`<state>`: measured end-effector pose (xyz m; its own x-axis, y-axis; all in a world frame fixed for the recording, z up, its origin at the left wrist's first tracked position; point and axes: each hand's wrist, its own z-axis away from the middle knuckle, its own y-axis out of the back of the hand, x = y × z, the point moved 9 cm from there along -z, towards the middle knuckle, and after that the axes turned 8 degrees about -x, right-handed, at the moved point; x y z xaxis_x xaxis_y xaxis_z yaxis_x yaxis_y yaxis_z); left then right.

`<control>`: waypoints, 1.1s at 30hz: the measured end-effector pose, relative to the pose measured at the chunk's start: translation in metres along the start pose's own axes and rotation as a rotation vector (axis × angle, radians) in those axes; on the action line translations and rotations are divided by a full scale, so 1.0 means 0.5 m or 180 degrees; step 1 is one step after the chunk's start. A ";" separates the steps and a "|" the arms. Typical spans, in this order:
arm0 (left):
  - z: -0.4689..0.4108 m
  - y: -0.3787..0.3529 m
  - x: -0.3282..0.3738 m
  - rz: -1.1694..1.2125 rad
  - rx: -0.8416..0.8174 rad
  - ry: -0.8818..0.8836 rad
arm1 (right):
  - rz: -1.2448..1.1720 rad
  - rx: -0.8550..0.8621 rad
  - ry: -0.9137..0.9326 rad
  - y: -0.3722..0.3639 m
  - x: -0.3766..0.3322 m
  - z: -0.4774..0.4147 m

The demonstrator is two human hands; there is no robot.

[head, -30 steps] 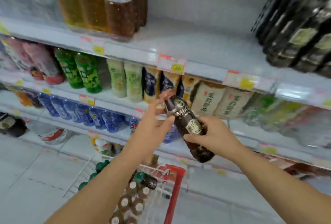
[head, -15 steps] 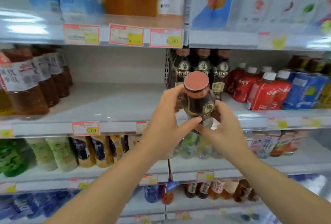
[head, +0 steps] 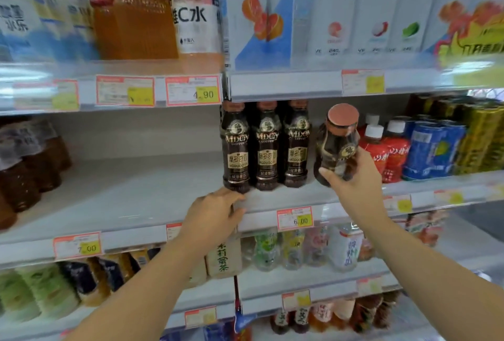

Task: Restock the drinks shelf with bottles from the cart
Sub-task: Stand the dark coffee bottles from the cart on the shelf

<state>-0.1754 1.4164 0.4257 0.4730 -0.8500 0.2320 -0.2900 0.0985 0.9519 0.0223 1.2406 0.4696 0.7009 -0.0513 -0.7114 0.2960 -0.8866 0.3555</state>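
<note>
My right hand (head: 354, 188) grips a dark coffee bottle (head: 338, 141) with a pinkish-brown cap, tilted towards me, just above the middle shelf (head: 272, 199). It hovers right of a row of three matching coffee bottles (head: 266, 147) standing upright on that shelf. My left hand (head: 215, 215) rests on the shelf's front edge below the leftmost of those bottles, fingers spread, holding nothing. The cart is out of view.
Red-labelled bottles (head: 381, 150) and blue cans (head: 433, 147) stand right of the held bottle. Brown tea bottles (head: 24, 166) fill the shelf's far left, with bare shelf between. Cartons (head: 341, 13) line the shelf above. Price tags (head: 295, 219) run along the edges. More drinks sit below.
My left hand let go of the bottle and dropped to the shelf edge. My right hand carried the bottle right, beside the three on the shelf. The view came closer.
</note>
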 end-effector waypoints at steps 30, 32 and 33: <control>-0.009 -0.007 -0.005 -0.0256 0.0298 -0.0129 | 0.1403 -0.0716 -0.0757 -0.098 0.115 -0.081; -0.008 -0.008 -0.007 -0.0249 0.0332 -0.0156 | 0.1416 -0.0757 -0.0778 -0.101 0.115 -0.079; -0.009 -0.008 -0.007 -0.0260 0.0342 -0.0164 | 0.1392 -0.0778 -0.0790 -0.102 0.114 -0.076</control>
<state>-0.1723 1.4214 0.4218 0.4562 -0.8786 0.1414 -0.3411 -0.0259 0.9397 0.0716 1.3004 0.4340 0.6270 -0.5233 -0.5770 0.1746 -0.6274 0.7589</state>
